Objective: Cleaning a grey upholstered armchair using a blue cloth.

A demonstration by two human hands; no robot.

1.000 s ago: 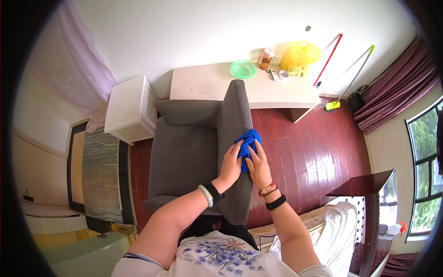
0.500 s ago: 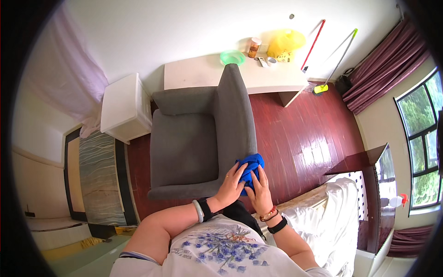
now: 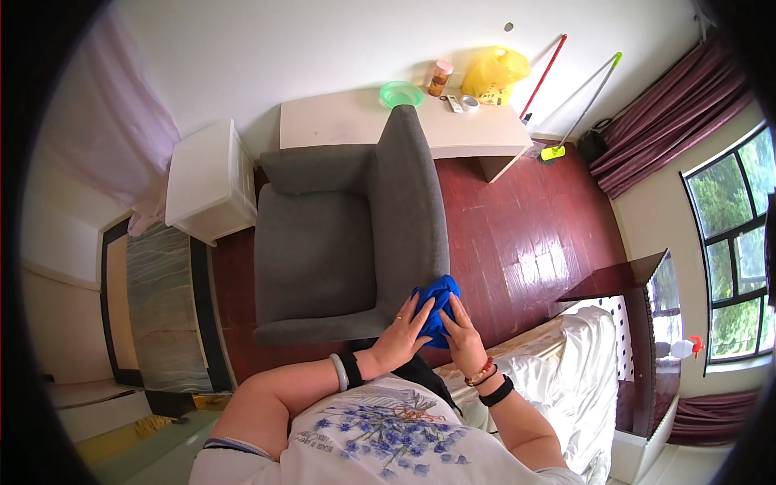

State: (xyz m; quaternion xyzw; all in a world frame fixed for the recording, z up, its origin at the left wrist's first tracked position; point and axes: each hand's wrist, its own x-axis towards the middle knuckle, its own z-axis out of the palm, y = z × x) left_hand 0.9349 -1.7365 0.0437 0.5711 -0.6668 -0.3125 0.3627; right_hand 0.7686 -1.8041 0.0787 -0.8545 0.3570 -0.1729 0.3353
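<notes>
A crumpled blue cloth is bunched between my two hands, right by the near end of the grey armchair's backrest. My left hand grips its left side with the fingers bent over the fabric. On the cloth's right side, my right hand presses in with its fingertips. The grey armchair faces left, its seat bare. Whether the cloth touches the backrest edge, I cannot tell.
A pale desk against the wall carries a green basin, a jar and a yellow plastic bag. Left stands a white cabinet. A bed with white bedding lies to the right. A broom leans far right.
The whole view has shifted slightly, moving the armchair and desk a little left in the picture. Both hands stay on the blue cloth, which looks slightly re-bunched.
</notes>
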